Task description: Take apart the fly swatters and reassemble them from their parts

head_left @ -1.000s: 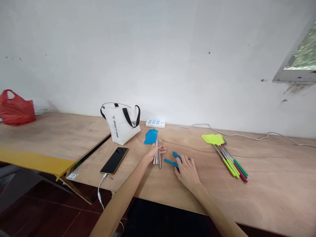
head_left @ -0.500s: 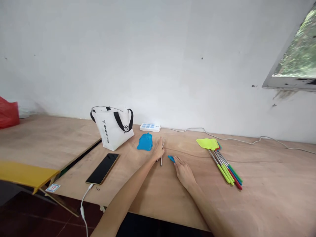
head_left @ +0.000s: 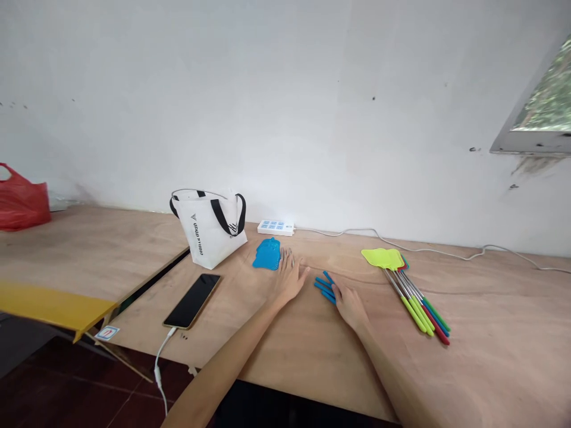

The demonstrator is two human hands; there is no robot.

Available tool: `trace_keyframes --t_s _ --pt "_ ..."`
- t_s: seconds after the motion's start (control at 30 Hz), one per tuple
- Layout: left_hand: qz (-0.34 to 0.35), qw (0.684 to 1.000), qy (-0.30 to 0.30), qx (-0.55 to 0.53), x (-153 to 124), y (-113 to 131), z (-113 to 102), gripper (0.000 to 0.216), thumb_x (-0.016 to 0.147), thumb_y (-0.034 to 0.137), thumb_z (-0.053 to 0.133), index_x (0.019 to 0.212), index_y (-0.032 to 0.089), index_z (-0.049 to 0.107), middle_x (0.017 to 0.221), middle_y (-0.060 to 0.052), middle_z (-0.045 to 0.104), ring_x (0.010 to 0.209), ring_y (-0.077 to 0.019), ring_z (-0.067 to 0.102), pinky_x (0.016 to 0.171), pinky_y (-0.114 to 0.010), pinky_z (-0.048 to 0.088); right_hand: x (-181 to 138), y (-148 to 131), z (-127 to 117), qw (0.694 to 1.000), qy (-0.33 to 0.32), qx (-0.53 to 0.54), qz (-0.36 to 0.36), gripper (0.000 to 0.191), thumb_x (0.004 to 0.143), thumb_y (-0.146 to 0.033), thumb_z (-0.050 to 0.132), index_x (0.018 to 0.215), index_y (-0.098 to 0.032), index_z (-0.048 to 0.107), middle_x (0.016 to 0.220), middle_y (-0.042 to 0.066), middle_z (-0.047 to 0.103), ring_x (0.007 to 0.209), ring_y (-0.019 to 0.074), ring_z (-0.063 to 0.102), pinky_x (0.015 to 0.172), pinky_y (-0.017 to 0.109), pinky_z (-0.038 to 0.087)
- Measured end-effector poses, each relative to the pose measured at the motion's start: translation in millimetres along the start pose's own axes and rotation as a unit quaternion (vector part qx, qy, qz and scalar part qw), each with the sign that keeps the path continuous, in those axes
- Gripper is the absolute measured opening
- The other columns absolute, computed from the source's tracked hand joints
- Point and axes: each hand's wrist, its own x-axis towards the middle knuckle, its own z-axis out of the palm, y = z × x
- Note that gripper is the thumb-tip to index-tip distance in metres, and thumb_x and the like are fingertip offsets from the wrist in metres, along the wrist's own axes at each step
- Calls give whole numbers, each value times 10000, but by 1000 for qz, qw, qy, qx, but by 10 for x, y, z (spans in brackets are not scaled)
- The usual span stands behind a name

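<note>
White wall stands at the back, with a bit of window high up on the right. Below it is a brown wooden tabletop. Some blue sticks lie on it near the middle, between the person's two hands. They are spread out a bit like a fan. Their long way runs slantwise: one end points left and away from the person, and the other end points right and back toward the person.

The right grip is the nearer one. The sticks lie just to its left, and its bent fingers touch their right ends. I cannot tell if it squeezes them or only rests on them.

The left grip is on the other side, a little apart from the sticks. Its fingers are spread wide and point away from the person. Thin silvery bits show by the fingertips, but I cannot tell how they lie under that hand. A blue flat piece is just beside those fingers, on the left.

Well off to the right lies a bunch of swatters. Their wide yellow-green tops point away, and their handles point back toward the person.
</note>
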Motion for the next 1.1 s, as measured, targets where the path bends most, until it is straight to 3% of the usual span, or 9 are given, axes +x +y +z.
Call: trace_keyframes --t_s 0.13,0.27,0.4,0.53,0.7,0.9,1.1 --pt "44 996 -26 68 -119 63 -54 393 1011 492 473 1237 220 644 1424 -145 579 1407 -348 437 1226 -513 200 144 50 -27 999 3 23 -37 434 1000 -299 386 1325 -217 662 1335 68 686 1257 216 607 1111 410 443" --pt "75 987 7 145 -97 81 -98 423 1081 394 296 1070 218 680 1173 -98 709 1161 -267 619 1110 -467 381 219 95 -38 998 -10 46 -51 420 1014 -398 388 1172 -230 739 1208 77 740 1170 248 642 1080 457 463" --pt "67 981 45 178 -100 23 -100 385 1079 421 335 1107 232 670 1255 -86 685 1196 -266 606 1089 -480 404 138 116 -160 993 -62 25 -97 434 1026 -477 393 1264 -267 688 1284 64 697 1223 244 607 1100 454 445" --pt "55 984 31 164 -118 -40 -77 316 1038 421 466 1180 209 652 1359 -110 617 1269 -281 567 1081 -431 448 18 58 -283 979 -101 -60 -164 470 994 -498 483 1437 -356 544 1371 50 624 1258 258 574 1075 454 456" --pt "74 989 19 130 -114 -66 -41 315 1047 406 435 1139 207 662 1352 -109 595 1264 -269 566 1075 -411 467 -1 -104 -164 974 -90 -162 -132 458 1021 -426 408 1448 -322 536 1202 95 631 1087 252 642 893 385 540" --pt "74 990 28 115 -102 -60 -62 299 1046 399 427 1128 215 648 1357 -110 568 1246 -262 557 1054 -413 466 12 -242 -87 970 -86 -212 -79 453 1025 -417 397 1460 -364 511 1247 88 580 1001 214 675 691 275 517" --pt "18 974 42 223 -173 55 -200 337 969 508 541 1079 212 662 1209 -144 606 1157 -334 563 979 -478 463 -31 -247 -131 973 -90 -203 -67 471 996 -396 440 1464 -388 494 1325 60 554 1009 207 679 680 267 506"
